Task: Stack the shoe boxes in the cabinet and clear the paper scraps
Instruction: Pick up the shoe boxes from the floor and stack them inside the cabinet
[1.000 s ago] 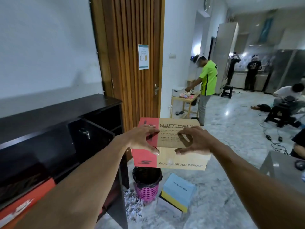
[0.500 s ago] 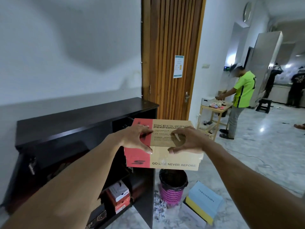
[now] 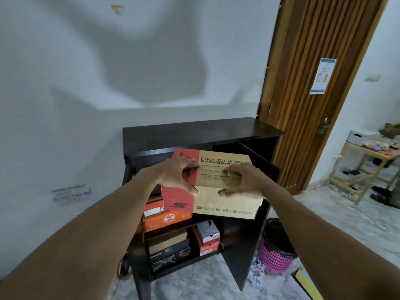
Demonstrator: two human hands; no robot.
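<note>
I hold a tan and red Skechers shoe box [image 3: 225, 204] in the air in front of the dark cabinet [image 3: 194, 131]. My left hand [image 3: 177, 174] grips its red left part from above, thumb on the front face. My right hand [image 3: 244, 180] grips the tan lid beside it. Inside the open cabinet, orange boxes [image 3: 166, 219] sit on the upper shelf, dark boxes [image 3: 168, 250] and a grey and red stack [image 3: 207, 237] lower down. Paper scraps [image 3: 256, 273] lie on the floor at the cabinet's right foot.
A pink bin with a black liner [image 3: 275, 247] stands right of the cabinet. A blue and yellow box [image 3: 307, 284] lies at the bottom right. The cabinet's right door [image 3: 255, 156] stands open. A wooden door [image 3: 313, 83] and a small wooden table [image 3: 368, 161] are on the right.
My view has swung left, bringing the cabinet's open shelves to the centre. The box stays in both hands and is now in front of the cabinet opening.
</note>
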